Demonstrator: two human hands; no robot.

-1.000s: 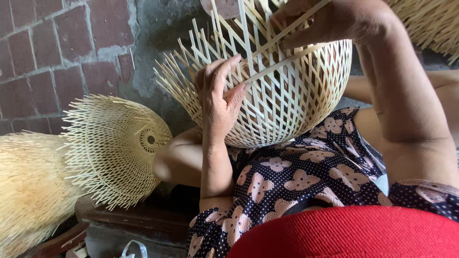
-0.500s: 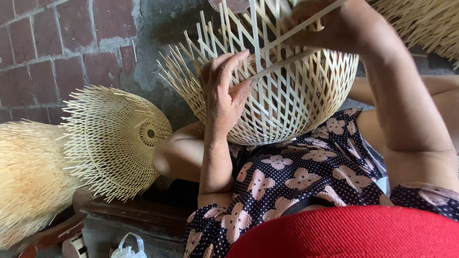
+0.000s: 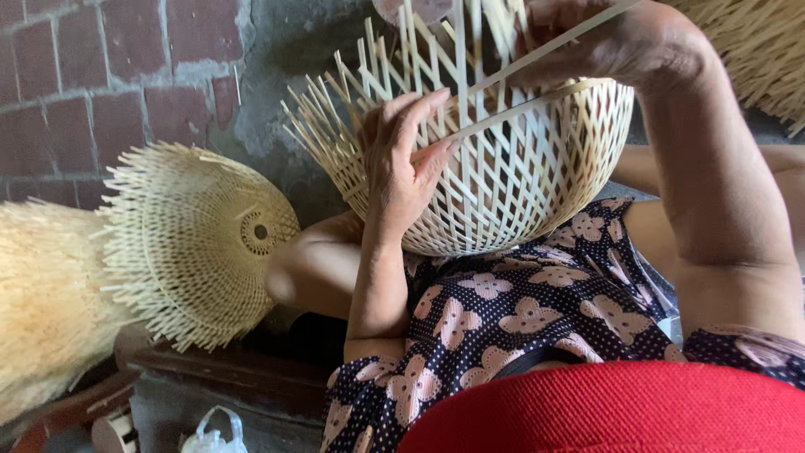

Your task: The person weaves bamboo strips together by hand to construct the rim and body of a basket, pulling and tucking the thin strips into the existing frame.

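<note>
Bamboo basket (image 3: 537, 184): tilted slightly since before. Left hand (image 3: 402, 159) spread flat on weave; right hand (image 3: 604, 42) pinching bamboo strip (image 3: 537, 105).

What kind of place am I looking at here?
Probably a home or backyard basket-weaving spot, not a factory. An unfinished woven basket sits in the person's lap under the left hand and right hand, more half-made baskets are stacked alongside, with a brick wall behind.
</note>
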